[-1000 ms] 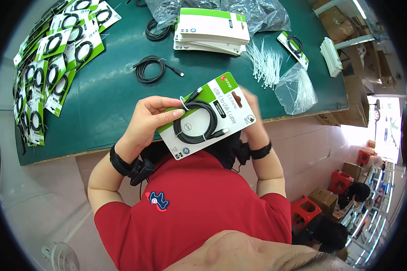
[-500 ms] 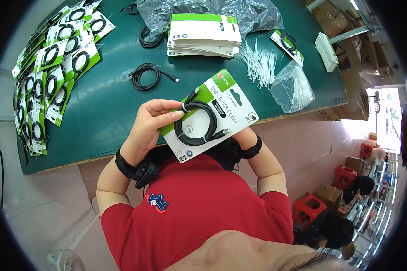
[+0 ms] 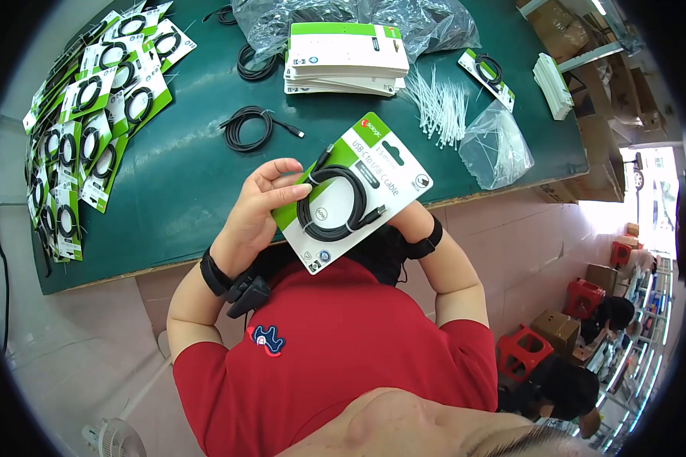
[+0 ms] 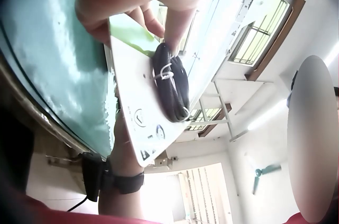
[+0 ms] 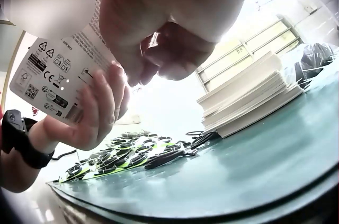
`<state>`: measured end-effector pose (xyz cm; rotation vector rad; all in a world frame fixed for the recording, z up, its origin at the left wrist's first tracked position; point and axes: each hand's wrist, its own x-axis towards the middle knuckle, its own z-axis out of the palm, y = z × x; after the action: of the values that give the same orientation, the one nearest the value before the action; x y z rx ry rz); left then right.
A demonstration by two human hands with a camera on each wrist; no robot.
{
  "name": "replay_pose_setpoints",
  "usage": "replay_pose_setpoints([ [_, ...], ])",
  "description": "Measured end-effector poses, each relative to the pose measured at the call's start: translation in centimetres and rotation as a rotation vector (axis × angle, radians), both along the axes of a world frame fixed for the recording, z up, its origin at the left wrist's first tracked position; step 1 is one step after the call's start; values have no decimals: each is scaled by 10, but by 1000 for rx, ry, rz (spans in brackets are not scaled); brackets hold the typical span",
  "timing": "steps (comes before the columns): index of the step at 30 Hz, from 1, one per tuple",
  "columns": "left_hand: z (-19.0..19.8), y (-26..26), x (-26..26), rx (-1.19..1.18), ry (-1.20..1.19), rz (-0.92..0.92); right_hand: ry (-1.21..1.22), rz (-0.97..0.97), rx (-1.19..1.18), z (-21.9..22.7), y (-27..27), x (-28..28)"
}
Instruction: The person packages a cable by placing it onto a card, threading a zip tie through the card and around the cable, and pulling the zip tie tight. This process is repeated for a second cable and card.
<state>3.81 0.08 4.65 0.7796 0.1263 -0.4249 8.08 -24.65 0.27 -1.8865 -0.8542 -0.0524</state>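
My left hand pinches the left edge of a green-and-white packaging card in the head view, thumb on the front. Fastened to the card by white ties is a coiled black USB-C cable. In the left wrist view the coil stands out from the card's face. My right hand is mostly hidden behind the card's lower right. Its fingers are curled near the card's printed back in the right wrist view; I cannot tell whether they pinch anything.
Many carded cables lie piled at the left of the green table. Beyond the card are a loose coiled cable, a card stack, white cable ties and a clear bag. Another carded cable lies at the right.
My right hand has gone from the card's right edge down and behind it. The card has turned slightly, with my left hand still pinching it.
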Motion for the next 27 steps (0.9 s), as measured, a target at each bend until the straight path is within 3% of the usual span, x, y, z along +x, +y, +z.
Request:
replay_pose_setpoints([
  [1, -3, -1, 0, 0, -2, 0, -402, -58, -218, -2, 2, 5],
  [2, -5, -1, 0, 11, 15, 48, -401, -59, -217, -2, 5, 8],
  [5, -9, -2, 0, 39, 57, 144, -24, -126, 115, 18, 17, 17],
  [8, -7, 0, 5, 179, 104, 377, 47, -244, 7, 26, 0, 22],
  [9, -10, 1, 3, 183, 108, 380, 82, -304, -48, 28, -2, 22],
  [14, -24, -2, -2, 303, 131, 433, -187, -265, 49, 44, 22, -3],
  [17, -22, -5, -5, 299, 93, 404, -406, -35, -179, 51, 41, -20],
  [21, -24, -4, -11, 439, 4, 310, -283, 27, -162, 36, 35, -16],
  [24, -18, 0, -15, 830, -304, 124, -263, 92, -198, 35, 26, -11],
  [25, -14, 1, -16, 829, -302, 118, -253, 121, -218, 35, 24, -10],
  [27, 0, 3, -16, 1246, -732, 43, -241, 120, -221, 31, 22, -10],
])
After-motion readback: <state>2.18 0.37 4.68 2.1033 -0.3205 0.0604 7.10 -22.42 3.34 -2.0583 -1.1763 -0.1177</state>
